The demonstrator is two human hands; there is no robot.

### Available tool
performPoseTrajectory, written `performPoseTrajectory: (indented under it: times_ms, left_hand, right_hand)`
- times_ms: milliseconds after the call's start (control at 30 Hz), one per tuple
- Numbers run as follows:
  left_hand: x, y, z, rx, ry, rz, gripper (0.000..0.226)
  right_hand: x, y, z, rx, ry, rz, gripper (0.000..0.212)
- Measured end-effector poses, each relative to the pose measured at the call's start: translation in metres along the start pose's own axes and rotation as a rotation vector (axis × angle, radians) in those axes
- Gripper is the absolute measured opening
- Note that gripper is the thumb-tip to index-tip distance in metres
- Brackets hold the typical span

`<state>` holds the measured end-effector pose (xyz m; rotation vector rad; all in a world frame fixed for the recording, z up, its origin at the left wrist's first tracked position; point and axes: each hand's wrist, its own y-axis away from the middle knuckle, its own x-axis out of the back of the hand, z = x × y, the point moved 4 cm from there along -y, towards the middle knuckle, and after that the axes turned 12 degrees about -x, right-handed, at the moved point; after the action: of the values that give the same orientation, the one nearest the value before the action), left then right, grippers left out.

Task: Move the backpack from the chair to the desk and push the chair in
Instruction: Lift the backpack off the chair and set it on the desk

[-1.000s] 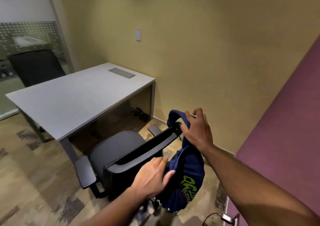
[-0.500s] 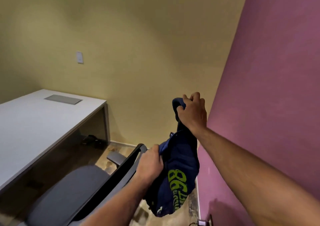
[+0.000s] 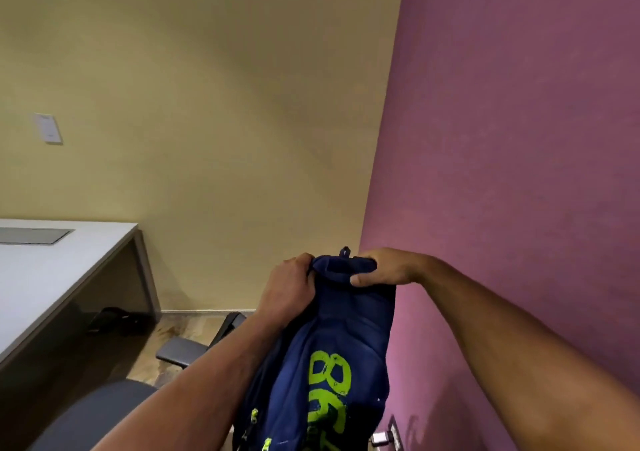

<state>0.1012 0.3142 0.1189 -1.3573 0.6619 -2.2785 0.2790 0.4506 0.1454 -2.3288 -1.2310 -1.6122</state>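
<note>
A navy blue backpack (image 3: 332, 353) with lime green print and zip pulls hangs in the air in front of me, lifted clear of the chair. My left hand (image 3: 287, 291) grips its top left edge and my right hand (image 3: 384, 267) grips its top right edge, both closed on the fabric. The grey office chair (image 3: 100, 412) is low at the left, with only its seat and one armrest (image 3: 181, 350) showing; my left forearm hides the backrest. The white desk (image 3: 52, 270) stands at the left edge, its corner nearest the yellow wall.
A purple wall (image 3: 519, 173) runs close along the right, a yellow wall (image 3: 207, 121) ahead. A white charger plugged into a socket (image 3: 388, 435) sits low on the purple wall. Dark cables (image 3: 114, 319) lie under the desk. A grey cable hatch (image 3: 31, 236) is set in the desktop.
Both hands have raised the backpack higher, off the chair's back. My left hand moved from its side up to the top edge. The view has turned right and up.
</note>
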Motion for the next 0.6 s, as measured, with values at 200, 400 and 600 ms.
performPoseTrajectory:
  times_ms: [200, 400, 600]
  left_hand:
    - [-0.011, -0.024, -0.020, -0.094, 0.038, -0.041, 0.018]
    - [-0.014, -0.060, -0.059, -0.162, -0.045, -0.065, 0.026]
    - [-0.030, -0.109, -0.117, -0.138, -0.153, -0.094, 0.033]
  right_hand:
    - [0.009, -0.019, 0.015, -0.054, 0.063, 0.183, 0.013]
    - [0.024, -0.065, 0.002, -0.019, 0.115, 0.310, 0.007]
    - [0.058, -0.149, -0.009, 0.030, 0.228, 0.396, 0.010]
